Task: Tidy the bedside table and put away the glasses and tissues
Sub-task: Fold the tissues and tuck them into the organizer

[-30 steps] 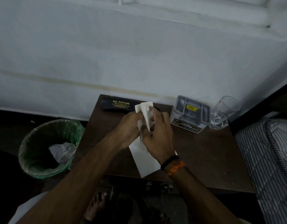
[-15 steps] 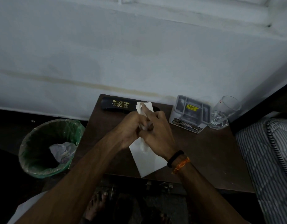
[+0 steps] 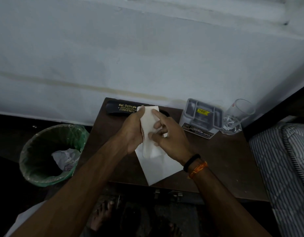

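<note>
Both your hands hold one white tissue [image 3: 148, 124] at frame centre: left hand [image 3: 133, 130] curled round its side, right hand [image 3: 166, 134] pinching it, forefinger extended. Below lies a flat white sheet [image 3: 160, 165] on the bedside table [image 3: 221, 161]; the glasses case [image 3: 120, 108] sits just behind, bin [image 3: 50, 154] lower left.

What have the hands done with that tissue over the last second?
Both hands kept hold of the tissue. The right hand, closed over it half a second ago, has opened its fingers; the left hand still grips it. Glasses case, sheet on the table, organiser, glass and bin stayed put.
</note>
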Demonstrator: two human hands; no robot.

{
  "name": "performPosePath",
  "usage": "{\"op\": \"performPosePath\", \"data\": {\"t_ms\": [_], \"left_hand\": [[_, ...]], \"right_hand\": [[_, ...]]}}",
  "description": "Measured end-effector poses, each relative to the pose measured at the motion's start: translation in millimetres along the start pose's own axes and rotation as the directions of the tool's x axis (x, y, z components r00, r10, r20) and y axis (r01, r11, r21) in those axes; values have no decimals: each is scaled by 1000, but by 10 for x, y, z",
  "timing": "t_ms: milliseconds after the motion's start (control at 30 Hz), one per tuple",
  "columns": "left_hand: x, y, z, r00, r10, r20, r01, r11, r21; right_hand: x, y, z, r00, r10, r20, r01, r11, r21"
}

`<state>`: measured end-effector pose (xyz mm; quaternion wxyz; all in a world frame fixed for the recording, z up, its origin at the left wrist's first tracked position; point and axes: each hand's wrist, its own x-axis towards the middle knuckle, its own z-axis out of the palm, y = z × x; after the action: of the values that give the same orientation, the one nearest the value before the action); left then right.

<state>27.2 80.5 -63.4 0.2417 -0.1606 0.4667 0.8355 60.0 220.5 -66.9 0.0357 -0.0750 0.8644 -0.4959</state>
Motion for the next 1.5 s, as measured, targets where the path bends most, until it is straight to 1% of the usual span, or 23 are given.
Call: {"op": "performPosePath", "data": {"t_ms": [100,200,267,300,367,400,467,533,633,733,867,933,1000,1067,1133,1200,1233,1300,1400,1500], "left_hand": [[-17,18,-6,1000,-1,13,1,1000,8],[-49,40,26,1000,5,12,-5,1000,-7],[-70,52,53,1000,28,-6,-28,1000,-13],[-72,53,60,999,39,-10,-39,999,-11],[-64,51,63,998,62,-15,-62,998,13],[-58,54,65,997,71,-15,-71,997,31],[-48,68,60,996,88,-27,-86,994,70],[-25,83,59,992,114,-56,-107,988,114],[21,74,85,977,186,-104,-170,974,147],[88,40,119,954,254,-157,-234,963,134],[143,-4,200,951,238,-195,-219,969,116],[154,-1,249,942,270,-198,-240,957,163],[166,12,294,904,387,-182,-329,901,282],[175,11,328,870,480,-111,-390,809,440],[181,-25,345,880,475,4,-392,721,572],[182,-73,346,908,408,95,-377,697,610],[188,-101,343,908,397,129,-384,672,634],[204,-155,357,896,407,175,-408,603,685],[248,-163,463,879,431,203,-441,575,689],[345,-66,639,849,474,234,-491,540,684]], "right_hand": [[-16,51,-26,998,-21,-61,16,996,-90],[-2,69,-20,986,-2,-167,-22,989,-143],[9,73,-22,975,65,-215,-95,987,-133],[13,78,-34,970,120,-212,-144,985,-97],[10,102,-76,963,215,-163,-220,976,-9],[4,118,-102,963,236,-130,-236,972,14],[-17,152,-142,970,234,-65,-232,972,26],[-33,167,-177,977,215,-3,-215,976,-11],[-41,176,-233,973,221,69,-220,975,-13],[-39,209,-277,966,230,117,-229,973,-16],[-16,256,-347,963,222,152,-219,975,-34],[-6,276,-404,964,217,152,-218,976,-10],[-1,310,-471,964,231,128,-238,970,45],[7,349,-552,966,245,84,-252,964,89],[22,371,-643,966,255,27,-257,959,117],[52,379,-732,966,257,-32,-250,957,147],[65,378,-773,965,254,-61,-243,958,154],[88,368,-846,965,239,-110,-222,964,143],[109,346,-934,958,207,-199,-192,977,94],[153,338,-1101,925,162,-343,-169,986,7]]}}
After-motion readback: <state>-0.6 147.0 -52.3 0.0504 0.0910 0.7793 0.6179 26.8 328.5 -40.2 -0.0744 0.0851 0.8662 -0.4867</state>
